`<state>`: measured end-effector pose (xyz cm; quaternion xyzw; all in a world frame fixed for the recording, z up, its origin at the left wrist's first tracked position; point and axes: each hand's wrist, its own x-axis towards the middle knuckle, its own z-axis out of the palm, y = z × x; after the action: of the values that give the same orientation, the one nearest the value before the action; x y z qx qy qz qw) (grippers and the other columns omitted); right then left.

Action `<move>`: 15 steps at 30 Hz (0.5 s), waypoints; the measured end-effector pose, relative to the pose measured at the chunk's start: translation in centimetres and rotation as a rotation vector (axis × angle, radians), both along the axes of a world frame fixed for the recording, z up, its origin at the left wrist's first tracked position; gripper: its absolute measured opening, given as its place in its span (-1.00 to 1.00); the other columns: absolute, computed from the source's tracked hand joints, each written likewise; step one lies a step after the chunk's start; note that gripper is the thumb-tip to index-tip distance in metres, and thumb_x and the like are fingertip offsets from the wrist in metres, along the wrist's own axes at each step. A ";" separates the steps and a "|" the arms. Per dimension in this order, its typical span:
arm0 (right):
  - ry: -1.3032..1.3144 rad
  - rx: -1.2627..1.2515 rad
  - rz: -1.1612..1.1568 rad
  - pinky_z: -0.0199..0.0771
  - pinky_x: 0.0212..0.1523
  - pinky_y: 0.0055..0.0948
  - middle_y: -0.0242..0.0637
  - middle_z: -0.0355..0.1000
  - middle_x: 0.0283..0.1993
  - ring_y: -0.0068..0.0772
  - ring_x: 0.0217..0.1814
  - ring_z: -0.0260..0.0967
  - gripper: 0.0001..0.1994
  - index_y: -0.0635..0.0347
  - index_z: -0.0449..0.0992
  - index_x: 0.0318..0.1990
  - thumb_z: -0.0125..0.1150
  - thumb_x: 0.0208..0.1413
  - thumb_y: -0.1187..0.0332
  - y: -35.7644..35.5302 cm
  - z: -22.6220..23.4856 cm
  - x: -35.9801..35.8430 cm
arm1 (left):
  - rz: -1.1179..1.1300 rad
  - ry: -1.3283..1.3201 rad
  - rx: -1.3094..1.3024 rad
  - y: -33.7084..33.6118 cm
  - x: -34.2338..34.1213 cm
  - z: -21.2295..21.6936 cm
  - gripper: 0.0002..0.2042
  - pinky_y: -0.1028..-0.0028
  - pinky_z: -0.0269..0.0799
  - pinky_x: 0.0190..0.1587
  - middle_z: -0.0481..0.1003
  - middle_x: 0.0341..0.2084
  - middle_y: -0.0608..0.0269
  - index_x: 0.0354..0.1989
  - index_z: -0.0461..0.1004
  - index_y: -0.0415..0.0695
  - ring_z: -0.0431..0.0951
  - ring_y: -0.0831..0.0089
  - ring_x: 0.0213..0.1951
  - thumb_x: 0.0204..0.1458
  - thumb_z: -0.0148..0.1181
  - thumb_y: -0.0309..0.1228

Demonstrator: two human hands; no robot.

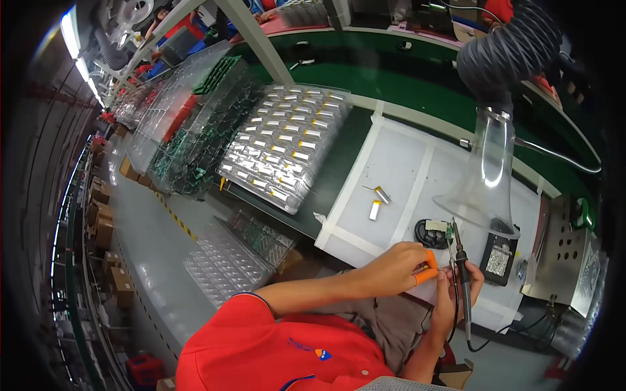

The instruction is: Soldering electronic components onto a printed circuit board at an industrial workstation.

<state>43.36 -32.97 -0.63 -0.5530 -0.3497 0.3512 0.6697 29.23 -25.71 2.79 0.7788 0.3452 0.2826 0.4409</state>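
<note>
Workpiece: a small part [438,268] pinched at the near edge of the white mat [398,163], right at the iron's tip; too small and covered to tell its shape.
Left hand [401,260]: fingers curled shut on the part, orange rubber cots [427,267] on the fingertips.
Right hand [460,287]: closed around a soldering iron [460,260], held like a pen, slim dark shaft pointing up and away, cord [486,342] trailing below the wrist.
Progress: soldering looks under way on this one piece, judging by the iron at the pinched part; two small silver cells [378,202] with yellow ends lie loose mid-mat, apparently waiting or set aside, I cannot tell which.
Stock left: a clear blister tray [287,143] full of the same foil cells sits left of the mat, so much seems still to do.
Near the hands: a black round holder [432,233] with a pale block just beyond the fingers; a dark box with metal wool [499,257] to the right.
Overhead: a clear flared fume hood [486,176] on a ribbed black hose [508,49].
Further left: stacked clear trays [228,260], some holding green boards [195,150].
Surface: green bench [391,85], white-taped mat.
</note>
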 end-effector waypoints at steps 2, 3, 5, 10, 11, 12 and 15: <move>0.005 0.022 0.006 0.41 -0.11 -0.52 -0.29 0.29 -0.26 -0.51 -0.22 0.34 -0.56 0.27 0.24 0.01 0.19 -0.04 0.73 0.0 -0.1 0.1 | 0.020 -0.001 -0.016 0.0 0.2 0.1 -0.88 0.27 0.31 -0.38 0.40 -0.57 0.04 -0.40 0.49 -0.27 0.41 0.13 -0.44 -0.05 0.22 -0.48; -0.013 0.028 -0.001 0.41 -0.11 -0.52 -0.29 0.29 -0.25 -0.50 -0.22 0.34 -0.55 0.27 0.24 0.02 0.20 -0.04 0.73 -0.1 -0.2 0.3 | 0.028 -0.003 -0.047 0.0 0.4 0.1 -0.88 0.28 0.31 -0.39 0.40 -0.57 0.03 -0.39 0.49 -0.28 0.41 0.14 -0.44 -0.05 0.22 -0.48; -0.009 0.050 -0.006 0.41 -0.11 -0.52 -0.29 0.28 -0.24 -0.50 -0.22 0.33 -0.55 0.25 0.26 0.01 0.21 -0.05 0.73 -0.2 -0.1 0.5 | 0.029 -0.015 -0.047 -0.2 0.9 -0.2 -0.89 0.29 0.32 -0.39 0.40 -0.55 0.03 -0.38 0.48 -0.27 0.42 0.14 -0.44 -0.05 0.22 -0.49; -0.056 -0.009 -0.059 0.41 -0.13 -0.52 -0.29 0.28 -0.21 -0.51 -0.22 0.32 -0.54 0.25 0.27 0.01 0.24 -0.06 0.71 -0.5 -0.3 1.3 | 0.010 -0.112 -0.133 0.1 2.0 -0.9 -0.88 0.34 0.38 -0.35 0.40 -0.47 0.05 -0.36 0.45 -0.27 0.45 0.19 -0.41 -0.07 0.21 -0.54; -0.056 -0.003 -0.062 0.40 -0.13 -0.52 -0.29 0.29 -0.21 -0.52 -0.21 0.32 -0.54 0.25 0.28 0.01 0.25 -0.06 0.70 -0.7 -0.3 1.3 | 0.013 -0.137 -0.146 0.1 1.9 -1.2 -0.87 0.36 0.40 -0.33 0.40 -0.46 0.06 -0.35 0.45 -0.27 0.47 0.22 -0.40 -0.08 0.21 -0.55; -0.079 -0.018 -0.087 0.38 -0.13 -0.56 -0.29 0.30 -0.20 -0.54 -0.21 0.31 -0.55 0.24 0.30 0.00 0.27 -0.06 0.67 -0.5 -0.5 1.4 | 0.018 -0.202 -0.215 0.3 2.0 -1.7 -0.86 0.39 0.42 -0.32 0.41 -0.46 0.09 -0.33 0.45 -0.27 0.49 0.29 -0.38 -0.09 0.22 -0.56; -0.236 0.015 -0.150 0.31 -0.32 -0.66 -0.39 0.30 -0.32 -0.63 -0.37 0.26 -0.70 0.20 0.36 -0.08 0.25 0.03 0.47 0.5 -0.9 1.8 | 0.165 -0.111 -0.027 2.1 1.0 -1.3 -0.83 0.36 0.43 -0.31 0.42 -0.42 0.03 -0.33 0.45 -0.26 0.47 0.19 -0.39 -0.14 0.23 -0.56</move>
<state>45.20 -32.42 -1.56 -0.6098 -0.3863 0.2301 0.6526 30.22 -23.61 1.44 0.7248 0.3870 0.3559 0.4452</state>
